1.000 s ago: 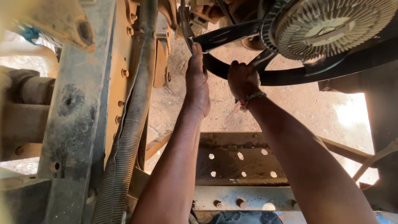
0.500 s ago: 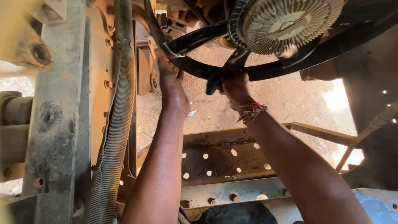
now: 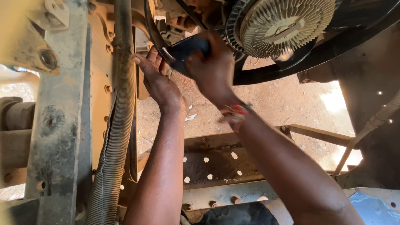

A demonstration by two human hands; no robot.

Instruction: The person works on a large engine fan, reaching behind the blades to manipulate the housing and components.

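A: Obs. 1. The black rubber drive belt [image 3: 183,48] sits just below and left of the pale ribbed metal fan clutch [image 3: 287,25], under the engine. Right hand [image 3: 212,68]: grip closed around a dark section of it, fist tight, knuckles toward the camera.

B: And the left hand [image 3: 160,81]?

A: Fingers extended and loosely spread, not clenched on anything. The fingertips [image 3: 139,60] rest against the belt's loop where it curves up beside the grey corrugated hose [image 3: 114,137]. Whether they press or only touch, I cannot tell.

B: Status of the work?

A: Judgement only: midway. The belt hangs as a slack loop off to one side of the clutch, so it is not seated in a running position. Its upper run disappears behind the black fan blades [image 3: 291,68], so any pulley contact there is hidden.

B: Surroundings?

A: Rusty yellow-brown steel frame rail [image 3: 58,125] at left, with bolt holes. A perforated steel cross-member [image 3: 216,162] lies beneath the arms. Red dirt ground [image 3: 287,104] is beyond, sunlit at right.
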